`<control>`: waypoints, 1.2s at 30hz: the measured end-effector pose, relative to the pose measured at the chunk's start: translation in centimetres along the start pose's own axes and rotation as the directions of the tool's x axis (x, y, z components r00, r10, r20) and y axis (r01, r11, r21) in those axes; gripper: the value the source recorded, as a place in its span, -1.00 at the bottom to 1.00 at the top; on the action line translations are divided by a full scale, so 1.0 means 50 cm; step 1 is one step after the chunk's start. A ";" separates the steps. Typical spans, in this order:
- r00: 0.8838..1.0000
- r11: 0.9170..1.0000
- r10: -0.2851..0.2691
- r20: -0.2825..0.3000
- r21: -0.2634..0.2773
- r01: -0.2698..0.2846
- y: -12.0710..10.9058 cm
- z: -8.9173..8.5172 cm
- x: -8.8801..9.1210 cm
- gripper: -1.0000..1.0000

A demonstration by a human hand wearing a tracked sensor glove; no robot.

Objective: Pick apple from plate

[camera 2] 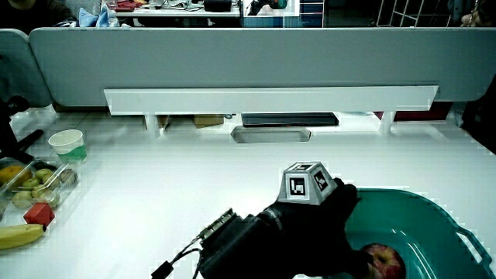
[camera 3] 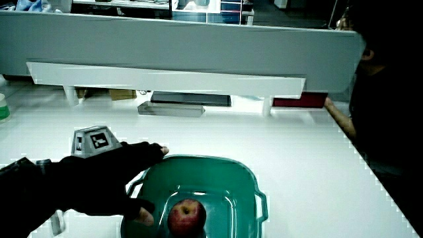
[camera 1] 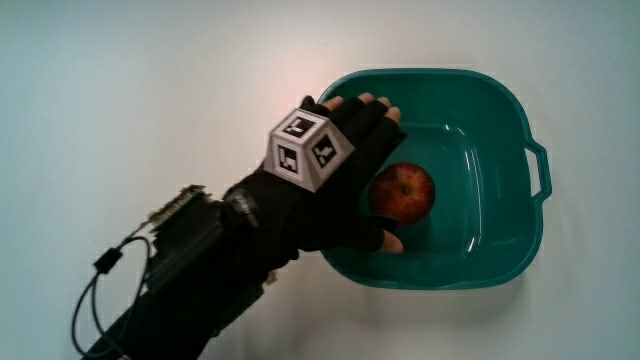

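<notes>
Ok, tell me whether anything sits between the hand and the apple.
Nothing visible does. The hand is open over the rim of the teal basin, with the apple lying bare on the basin floor right beside the palm and thumb. No other object is in the basin.

Black fingerless glove on the hand [camera 1: 345, 185], fingertips bare. On the glove's back, a pale cube [camera 1: 305, 150] with black square patterns on its faces. Below the cube, at the wrist, a dark boxy module [camera 1: 185, 235] trailing a thin black looped cable [camera 1: 90, 290].
</notes>
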 end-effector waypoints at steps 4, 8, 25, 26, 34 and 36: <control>0.998 0.997 0.058 0.027 -0.049 -0.057 0.010 -0.009 0.012 0.00; 0.997 0.994 0.076 0.032 -0.075 -0.073 0.025 -0.020 0.019 0.00; 0.992 0.986 0.127 -0.014 -0.103 -0.128 0.050 -0.048 0.033 0.00; 0.992 0.987 0.126 -0.017 -0.099 -0.127 0.049 -0.047 0.034 0.00; 0.991 0.985 0.131 -0.013 -0.110 -0.131 0.054 -0.055 0.032 0.05; 0.992 0.986 0.129 -0.010 -0.107 -0.130 0.056 -0.057 0.032 0.14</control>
